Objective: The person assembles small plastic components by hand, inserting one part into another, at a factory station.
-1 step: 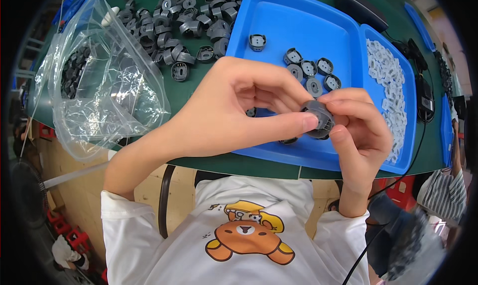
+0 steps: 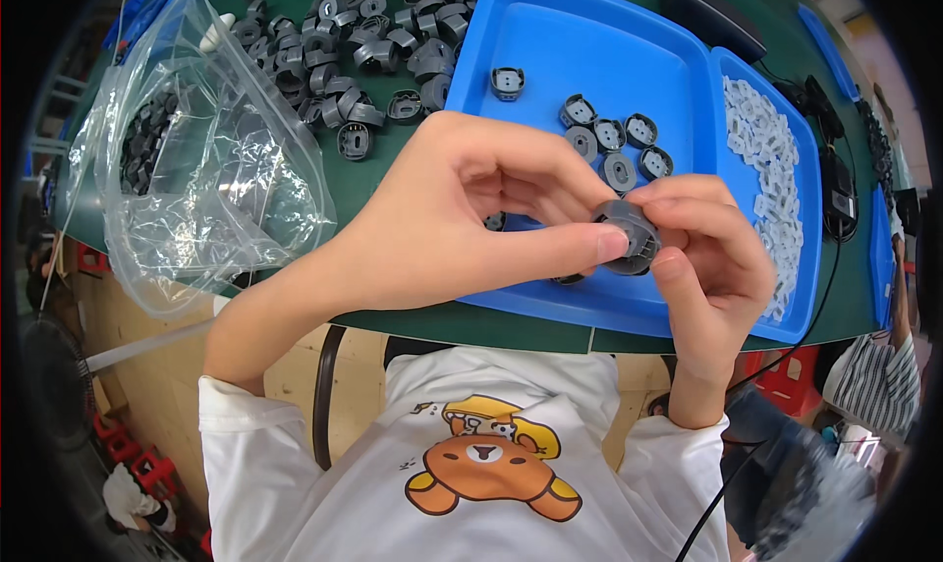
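Note:
Over the blue tray [image 2: 609,31], I hold one round dark grey plastic housing [image 2: 634,248] between both hands. My left hand [image 2: 462,208] pinches it from the left, thumb on its near face and fingers behind it. On its right side, the thumb and fingertips of my right hand [image 2: 717,243] close on the edge. Small pins or ribs show in its hollow face; whether a small part sits inside, I cannot tell. Beyond my fingers several housings lie in the tray, some with pale inserts [image 2: 609,134] and some showing a plain disc face [image 2: 618,173]. My left hand partly hides others.
A smaller blue tray [image 2: 807,267] of translucent white plastic pieces [image 2: 761,130] adjoins on the right. Loose grey housings [image 2: 378,56] are heaped at the back left. Left of my arm stands a clear plastic bag [image 2: 265,184] with dark parts. A black adapter [image 2: 838,194] and cable lie far right.
My hands and the housing stay practically where they were. At the lower right, a blurred shape beyond the table has shifted slightly.

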`<action>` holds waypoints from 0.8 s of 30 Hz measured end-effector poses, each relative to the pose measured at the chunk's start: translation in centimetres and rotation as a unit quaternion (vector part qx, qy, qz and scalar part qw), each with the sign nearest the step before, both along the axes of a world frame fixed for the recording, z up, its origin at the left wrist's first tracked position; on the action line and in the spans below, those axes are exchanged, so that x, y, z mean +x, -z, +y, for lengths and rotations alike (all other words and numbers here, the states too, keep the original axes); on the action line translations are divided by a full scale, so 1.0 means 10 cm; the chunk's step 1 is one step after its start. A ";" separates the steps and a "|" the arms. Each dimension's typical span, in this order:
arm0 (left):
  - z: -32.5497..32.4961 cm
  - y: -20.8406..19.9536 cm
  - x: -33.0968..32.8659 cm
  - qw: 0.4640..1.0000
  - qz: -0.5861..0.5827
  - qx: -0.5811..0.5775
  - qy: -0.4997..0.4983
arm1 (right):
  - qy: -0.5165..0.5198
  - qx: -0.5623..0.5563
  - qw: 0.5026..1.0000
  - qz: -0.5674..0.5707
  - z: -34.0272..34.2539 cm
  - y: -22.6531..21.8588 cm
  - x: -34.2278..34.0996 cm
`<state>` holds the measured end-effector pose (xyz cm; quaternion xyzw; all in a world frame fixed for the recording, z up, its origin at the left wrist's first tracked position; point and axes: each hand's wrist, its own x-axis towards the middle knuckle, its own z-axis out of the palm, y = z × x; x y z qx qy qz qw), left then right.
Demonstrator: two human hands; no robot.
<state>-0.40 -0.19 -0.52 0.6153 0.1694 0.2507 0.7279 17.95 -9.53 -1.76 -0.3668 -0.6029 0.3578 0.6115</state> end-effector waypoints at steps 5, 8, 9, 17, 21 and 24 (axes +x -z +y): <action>0.03 0.04 -0.02 0.997 0.002 0.077 0.018 | 0.013 0.005 0.999 -0.052 -0.03 -0.01 0.02; -0.01 0.07 -0.02 0.999 -0.028 0.030 0.013 | 0.011 0.019 0.998 -0.058 -0.02 0.00 0.01; -0.04 0.06 -0.02 0.998 -0.021 0.058 -0.004 | 0.011 0.019 0.998 -0.057 -0.03 0.00 0.02; -0.13 0.06 0.07 0.985 -0.057 0.155 -0.049 | 0.044 -0.007 0.998 -0.039 -0.03 -0.02 -0.03; -0.09 0.06 0.06 0.939 -0.051 0.321 -0.114 | -0.011 -0.044 0.999 0.025 -0.06 -0.02 0.01; -0.09 0.09 0.04 0.910 -0.026 0.400 -0.105 | -0.051 -0.168 0.969 0.176 -0.13 -0.12 -0.03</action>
